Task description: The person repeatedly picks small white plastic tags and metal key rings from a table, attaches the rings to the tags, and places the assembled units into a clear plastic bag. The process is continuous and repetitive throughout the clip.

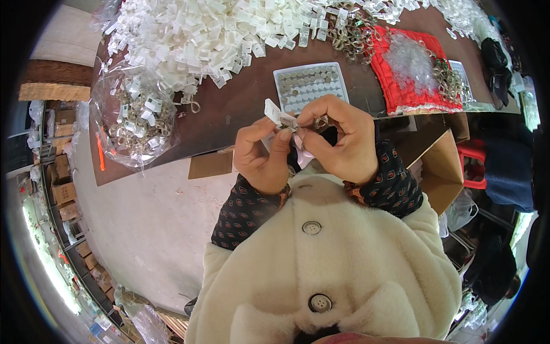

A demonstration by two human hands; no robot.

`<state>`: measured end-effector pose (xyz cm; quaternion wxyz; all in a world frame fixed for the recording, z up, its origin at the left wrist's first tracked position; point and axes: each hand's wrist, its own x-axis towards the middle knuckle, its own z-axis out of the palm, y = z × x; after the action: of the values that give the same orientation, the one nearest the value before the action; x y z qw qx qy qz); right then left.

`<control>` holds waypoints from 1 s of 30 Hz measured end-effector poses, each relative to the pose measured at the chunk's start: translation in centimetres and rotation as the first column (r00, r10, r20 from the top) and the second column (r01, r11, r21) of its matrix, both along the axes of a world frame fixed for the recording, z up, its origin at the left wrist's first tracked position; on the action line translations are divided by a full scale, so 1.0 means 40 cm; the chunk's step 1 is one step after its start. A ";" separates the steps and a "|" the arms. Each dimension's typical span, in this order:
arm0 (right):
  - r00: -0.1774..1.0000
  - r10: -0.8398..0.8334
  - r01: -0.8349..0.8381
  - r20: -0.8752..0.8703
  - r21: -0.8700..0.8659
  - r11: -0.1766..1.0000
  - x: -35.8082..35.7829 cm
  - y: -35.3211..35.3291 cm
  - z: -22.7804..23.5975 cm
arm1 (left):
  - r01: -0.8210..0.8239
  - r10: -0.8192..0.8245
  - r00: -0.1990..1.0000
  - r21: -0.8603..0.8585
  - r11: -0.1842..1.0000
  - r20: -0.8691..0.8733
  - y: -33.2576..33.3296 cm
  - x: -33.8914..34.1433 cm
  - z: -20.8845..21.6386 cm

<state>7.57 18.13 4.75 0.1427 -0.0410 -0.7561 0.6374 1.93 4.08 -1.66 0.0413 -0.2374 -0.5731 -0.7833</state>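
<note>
In front of my chest, both hands meet over a small white plastic case [274, 113] with its lid tipped up. My left hand [262, 156] pinches the case between thumb and fingers. From the other side, my right hand [345, 140] closes thumb and forefinger at the case's edge. A shiny metal clasp [322, 121] shows within the right hand's curl; the fingertips partly hide where it joins the case. Just beyond the hands lies a white tray [277, 73] with round silver button cells in rows of pockets, filled mostly at the far side.
A large heap of white plastic cases [195, 40] covers the far table. At left stands a clear bag [140, 123] of cases with clasps, beside an orange tool [101, 152]. Metal clasps [350, 34] lie near a red cloth [385, 74] bearing clear plastic bits. A cardboard box [444, 172] sits below right.
</note>
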 end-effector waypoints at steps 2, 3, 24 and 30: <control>0.998 0.030 -0.026 0.056 -0.073 0.997 -0.005 0.011 0.005 | 0.009 -0.009 1.000 0.005 1.000 0.012 -0.006 -0.005 0.000; 0.997 0.063 -0.057 0.046 -0.111 0.992 -0.011 0.017 0.004 | 0.019 -0.020 1.000 0.007 1.000 0.023 -0.008 -0.005 0.000; 0.969 -0.150 0.223 -0.194 0.443 0.868 -0.059 0.063 -0.155 | 0.089 -0.272 0.724 0.306 0.948 0.634 -0.076 -0.009 -0.063; 0.962 -0.144 0.267 -0.232 0.696 0.666 -0.135 0.048 -0.209 | 0.135 -0.302 0.728 0.304 0.943 0.616 -0.083 -0.012 -0.071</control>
<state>2.16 20.04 -3.60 0.2773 -0.0167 -0.9220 0.2698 1.44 0.74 -4.49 -0.2266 -0.0080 -0.4207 -0.8784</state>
